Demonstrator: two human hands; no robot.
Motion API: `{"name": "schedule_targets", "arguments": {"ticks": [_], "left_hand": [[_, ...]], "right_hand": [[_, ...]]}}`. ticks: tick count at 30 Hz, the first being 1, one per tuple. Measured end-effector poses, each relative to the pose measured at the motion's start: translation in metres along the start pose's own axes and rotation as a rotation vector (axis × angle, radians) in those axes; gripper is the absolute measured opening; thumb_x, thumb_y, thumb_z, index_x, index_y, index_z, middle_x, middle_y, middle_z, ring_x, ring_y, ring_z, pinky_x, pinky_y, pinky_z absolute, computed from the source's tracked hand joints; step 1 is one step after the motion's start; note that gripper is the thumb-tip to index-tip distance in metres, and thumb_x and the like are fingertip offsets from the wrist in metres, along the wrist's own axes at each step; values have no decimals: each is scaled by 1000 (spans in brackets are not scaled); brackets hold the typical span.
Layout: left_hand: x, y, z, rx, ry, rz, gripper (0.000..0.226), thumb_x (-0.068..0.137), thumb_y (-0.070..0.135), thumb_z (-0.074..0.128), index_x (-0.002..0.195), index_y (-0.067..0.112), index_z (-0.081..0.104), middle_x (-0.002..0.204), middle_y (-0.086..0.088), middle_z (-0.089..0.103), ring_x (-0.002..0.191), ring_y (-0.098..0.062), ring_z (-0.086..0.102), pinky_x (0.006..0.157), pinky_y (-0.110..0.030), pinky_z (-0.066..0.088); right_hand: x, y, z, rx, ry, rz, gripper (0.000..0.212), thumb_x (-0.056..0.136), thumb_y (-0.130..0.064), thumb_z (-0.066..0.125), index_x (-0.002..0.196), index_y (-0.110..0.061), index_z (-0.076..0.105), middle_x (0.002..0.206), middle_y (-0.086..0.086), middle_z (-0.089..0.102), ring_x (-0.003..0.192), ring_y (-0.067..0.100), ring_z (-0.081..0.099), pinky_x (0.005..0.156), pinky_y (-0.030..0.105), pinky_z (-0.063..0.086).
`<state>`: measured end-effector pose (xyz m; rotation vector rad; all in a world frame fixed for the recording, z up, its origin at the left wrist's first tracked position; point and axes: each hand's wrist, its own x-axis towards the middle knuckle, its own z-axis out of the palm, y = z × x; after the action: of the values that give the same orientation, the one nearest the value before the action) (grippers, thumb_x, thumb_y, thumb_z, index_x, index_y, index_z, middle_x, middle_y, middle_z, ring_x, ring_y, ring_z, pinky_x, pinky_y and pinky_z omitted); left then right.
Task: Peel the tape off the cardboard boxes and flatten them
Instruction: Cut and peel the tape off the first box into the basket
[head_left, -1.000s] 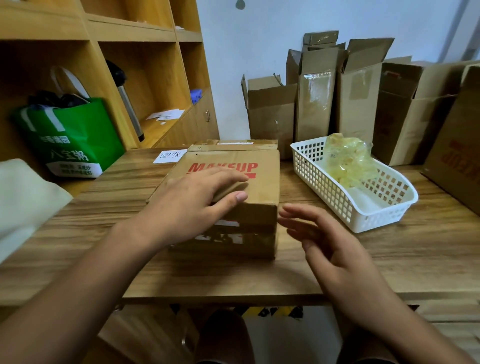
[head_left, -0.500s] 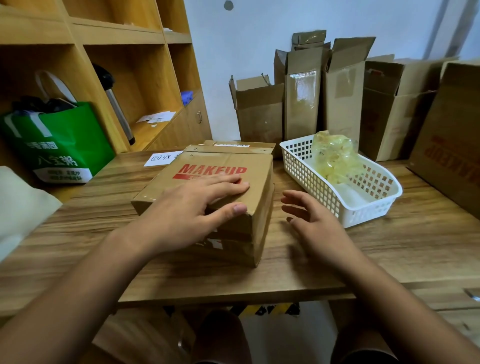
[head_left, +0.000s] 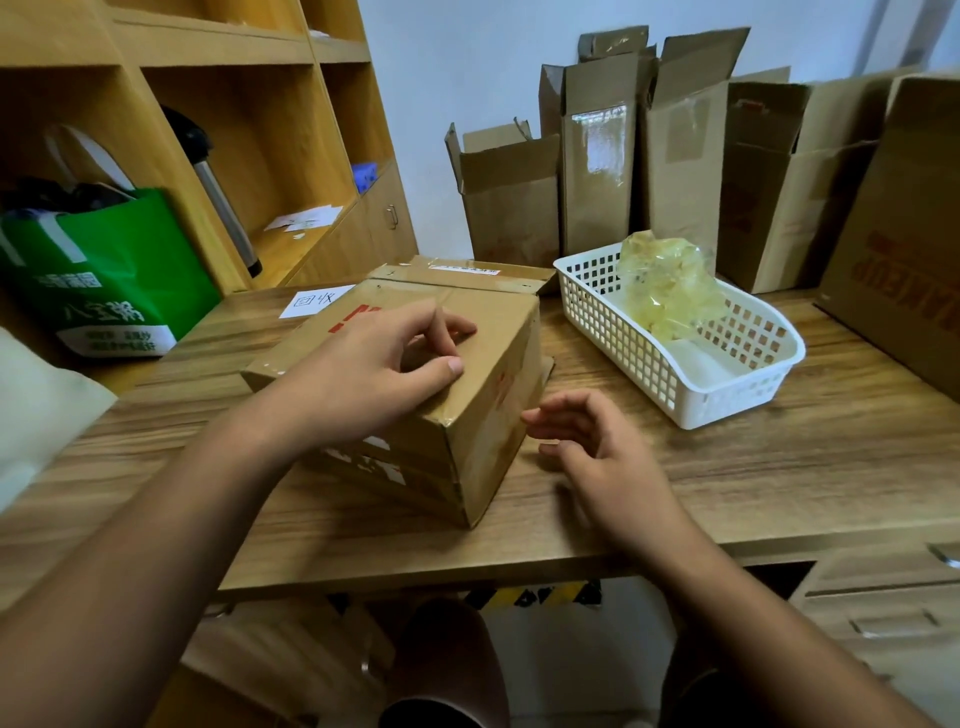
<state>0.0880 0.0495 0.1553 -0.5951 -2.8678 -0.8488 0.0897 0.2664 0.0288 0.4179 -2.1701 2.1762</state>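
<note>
A brown cardboard box (head_left: 488, 415) with red print stands closed on the wooden table (head_left: 779, 467), one corner turned toward me. My left hand (head_left: 374, 374) rests on its top, fingers bent with their tips on the cardboard and the thumb near the front edge. My right hand (head_left: 597, 457) hovers just right of the box, fingers loosely curled and holding nothing, its fingertips close to the side face. Strips of clear tape show on the box's near face and edges.
A white plastic basket (head_left: 737, 410) holding a wad of peeled tape (head_left: 670, 291) sits to the right. Several opened boxes (head_left: 597, 156) lean against the back wall, with a large box (head_left: 904, 249) at far right. A green bag (head_left: 114, 270) and shelves (head_left: 249, 130) stand to the left.
The box has turned, so its right side face now shows toward me. My left hand's fingers went from flat to bent on the top. My right hand stayed beside the box.
</note>
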Motion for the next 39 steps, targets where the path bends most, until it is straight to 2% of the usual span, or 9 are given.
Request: {"name": "schedule_targets", "arguments": {"ticks": [2, 5, 8, 12, 18, 22, 29, 33, 39], "left_hand": [[3, 0, 1, -14, -13, -7, 7, 98, 25, 59, 100, 31, 60, 136, 23, 57, 128, 5, 49, 111, -30, 43], [2, -4, 4, 55, -82, 6, 33, 100, 43, 44, 131, 50, 51, 147, 37, 40, 136, 8, 39, 113, -36, 38], [0, -8, 5, 136, -102, 49, 46, 97, 52, 36, 142, 60, 39, 150, 40, 35, 142, 11, 28, 118, -39, 31], [-1, -8, 6, 167, -88, 80, 46, 98, 53, 35, 143, 60, 40, 149, 43, 32, 141, 20, 20, 117, -28, 24], [0, -11, 8, 168, -83, 102, 47, 97, 57, 35, 144, 59, 41, 150, 42, 32, 143, 15, 22, 120, -36, 26], [0, -10, 9, 172, -62, 99, 46, 97, 53, 37, 142, 56, 44, 148, 43, 34, 141, 17, 23, 117, -29, 27], [0, -10, 11, 182, -42, 101, 46, 97, 52, 38, 142, 55, 45, 147, 44, 35, 139, 19, 24, 108, -21, 27], [0, -10, 11, 188, -38, 96, 46, 97, 53, 39, 142, 55, 46, 146, 44, 35, 139, 19, 25, 109, -24, 28], [0, -11, 11, 198, -42, 97, 45, 97, 53, 38, 141, 57, 44, 146, 46, 33, 138, 22, 23, 105, -20, 28]], "right_hand": [[1, 1, 0, -5, 8, -14, 38, 94, 15, 45, 109, -18, 56, 112, 2, 71, 107, 9, 68, 89, 24, 54], [7, 1, -2, -1, 27, -5, 38, 95, 15, 44, 110, -17, 56, 114, 0, 70, 108, 8, 67, 87, 24, 54], [14, 2, -3, -17, 22, -16, 39, 94, 16, 43, 112, -16, 55, 117, -1, 69, 110, 7, 66, 90, 24, 54], [16, 3, -3, -61, 18, -56, 40, 94, 12, 46, 112, -23, 54, 119, -5, 68, 114, 3, 64, 93, 20, 52], [16, 5, -4, -94, 13, -102, 41, 95, 11, 45, 111, -26, 55, 121, -8, 67, 116, 3, 63, 95, 22, 52], [14, 6, -3, -114, 6, -119, 40, 96, 13, 43, 114, -20, 55, 121, -10, 67, 114, 1, 64, 96, 22, 52], [13, 8, -3, -151, 10, -115, 41, 97, 12, 41, 115, -21, 57, 119, -12, 68, 113, 0, 64, 104, 31, 50], [13, 9, -3, -156, 18, -119, 38, 97, 8, 44, 108, -25, 59, 112, -10, 71, 112, 4, 65, 103, 34, 51], [11, 8, -4, -120, 5, -114, 40, 97, 12, 44, 102, -23, 62, 107, -8, 74, 108, 5, 67, 99, 31, 53]]}}
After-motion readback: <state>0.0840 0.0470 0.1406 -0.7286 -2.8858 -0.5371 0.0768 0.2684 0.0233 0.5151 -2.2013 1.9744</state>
